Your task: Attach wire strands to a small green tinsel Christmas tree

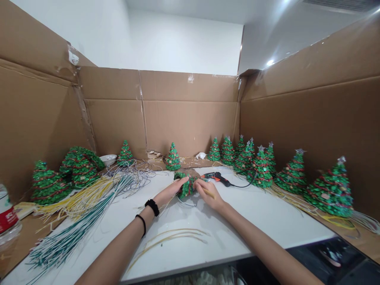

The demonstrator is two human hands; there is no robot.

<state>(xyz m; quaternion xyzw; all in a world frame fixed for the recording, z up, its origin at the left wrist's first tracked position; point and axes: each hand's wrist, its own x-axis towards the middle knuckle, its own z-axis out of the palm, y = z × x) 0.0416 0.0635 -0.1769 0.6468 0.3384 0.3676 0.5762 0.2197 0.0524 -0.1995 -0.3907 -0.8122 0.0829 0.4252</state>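
Note:
My left hand (175,187) is closed around a small green tinsel Christmas tree (186,191) with red garland. The tree lies tilted on its side, its base turned partly away from me. My right hand (211,197) pinches a thin wooden stick (209,192), with its tip at the tree's right side. Fingers hide the exact contact point. A thin pale wire (188,204) trails below the tree onto the white tabletop (225,233). Just beyond my right hand lies a black and orange glue gun (219,178) with a cord.
Bundles of teal wires (80,229) and yellow wires (74,194) spread at left. Several star-topped trees (261,170) line the right; others (173,158) stand at the back and left. A white bowl (108,159), bottle (7,217) and loose yellowish wires (169,237) lie around. Cardboard walls (190,118) enclose the table.

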